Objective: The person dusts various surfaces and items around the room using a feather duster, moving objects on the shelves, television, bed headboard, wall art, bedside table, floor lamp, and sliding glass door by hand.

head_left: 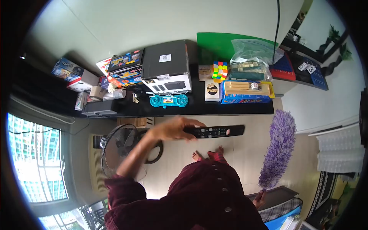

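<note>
My left hand [174, 128] is closed round one end of a black remote control [216, 131], which lies level in the air in front of the black shelf [207, 109]. Low on the right, my right hand [260, 199] grips the bottom of a fluffy purple duster [279, 147], held upright with its head raised. The duster's handle is mostly hidden by the hand. Nearest the remote on the shelf are a turquoise toy-like item [168, 100], a white card box [212, 91] and a wooden case [245, 88] on a blue box.
A large black-and-white box [165, 61], several game boxes [128, 69], a Rubik's cube [220, 71] and a clear plastic bag [251, 51] crowd the shelf. A standing fan [119, 147] is at left below it. A desk calendar [306, 69] stands at far right.
</note>
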Tool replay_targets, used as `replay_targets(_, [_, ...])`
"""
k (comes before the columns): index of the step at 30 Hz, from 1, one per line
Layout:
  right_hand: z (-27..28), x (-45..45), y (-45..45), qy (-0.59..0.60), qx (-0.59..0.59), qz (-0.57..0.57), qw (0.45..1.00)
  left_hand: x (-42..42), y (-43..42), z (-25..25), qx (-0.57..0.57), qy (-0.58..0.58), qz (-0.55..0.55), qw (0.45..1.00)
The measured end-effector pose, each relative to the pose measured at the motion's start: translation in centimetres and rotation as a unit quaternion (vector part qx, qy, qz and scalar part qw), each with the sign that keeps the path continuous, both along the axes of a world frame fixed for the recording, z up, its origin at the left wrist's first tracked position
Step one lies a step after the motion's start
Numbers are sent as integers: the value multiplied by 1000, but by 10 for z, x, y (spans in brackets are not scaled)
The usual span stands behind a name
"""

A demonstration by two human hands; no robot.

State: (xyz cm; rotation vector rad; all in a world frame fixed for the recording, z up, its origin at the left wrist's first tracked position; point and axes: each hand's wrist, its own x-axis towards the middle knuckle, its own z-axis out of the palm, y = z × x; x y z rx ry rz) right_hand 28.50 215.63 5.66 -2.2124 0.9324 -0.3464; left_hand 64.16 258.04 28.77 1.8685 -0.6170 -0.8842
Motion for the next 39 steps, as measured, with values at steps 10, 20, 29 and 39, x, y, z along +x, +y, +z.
replay_targets(10, [-17, 68, -60, 63, 15, 68, 996, 127, -69, 50, 424, -410, -138, 796])
replay_targets(20, [-76, 68, -89, -49, -8, 37, 998, 222, -95, 2, 618, -283, -227, 697])
replay_targets(29, [-72, 82, -104, -3, 25, 24, 999, 181, 4, 141, 393, -209, -12, 895])
replay_targets(39, [-59, 80, -112, -29, 61, -21, 998, 167, 133, 75, 338, -241, 161, 895])
